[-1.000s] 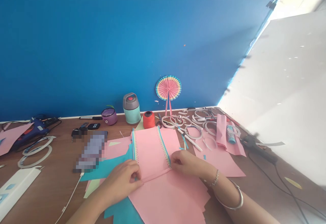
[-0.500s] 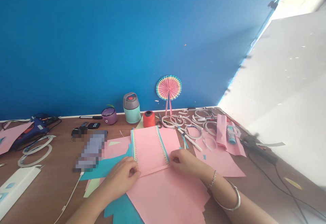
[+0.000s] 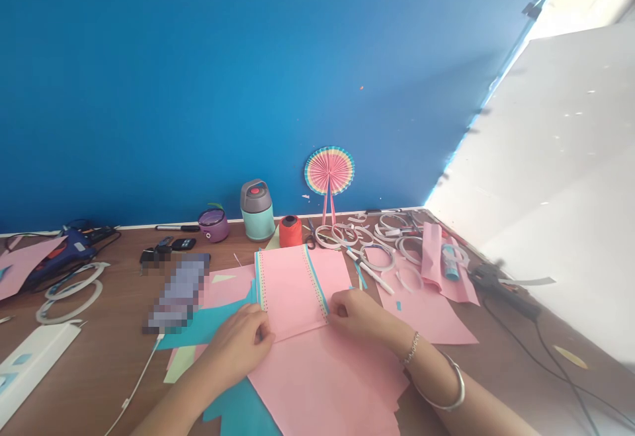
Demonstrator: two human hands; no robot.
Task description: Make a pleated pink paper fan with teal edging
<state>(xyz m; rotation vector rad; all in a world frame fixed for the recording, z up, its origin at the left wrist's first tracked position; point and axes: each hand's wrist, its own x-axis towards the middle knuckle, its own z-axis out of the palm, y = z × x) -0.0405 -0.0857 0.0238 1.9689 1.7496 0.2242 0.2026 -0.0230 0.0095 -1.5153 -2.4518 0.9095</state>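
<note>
Left hand and right hand had curled fingers pinching the near corners of the bordered pink sheet, which lay on the pink paper stack, mid-desk. Progress: one narrow fold showed along the near edge; the remaining visible part looked flat, unpleated. A pleated fan stood finished against the blue wall. No brands, labels or writing were readable.

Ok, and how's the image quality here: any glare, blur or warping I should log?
Head view: bright washed-out patch at upper right, pale haze over the white board; soft shadow across the right of the blue wall; phone pixelated; both side edges look stretched; hands a little soft, dotted edges still readable.
</note>
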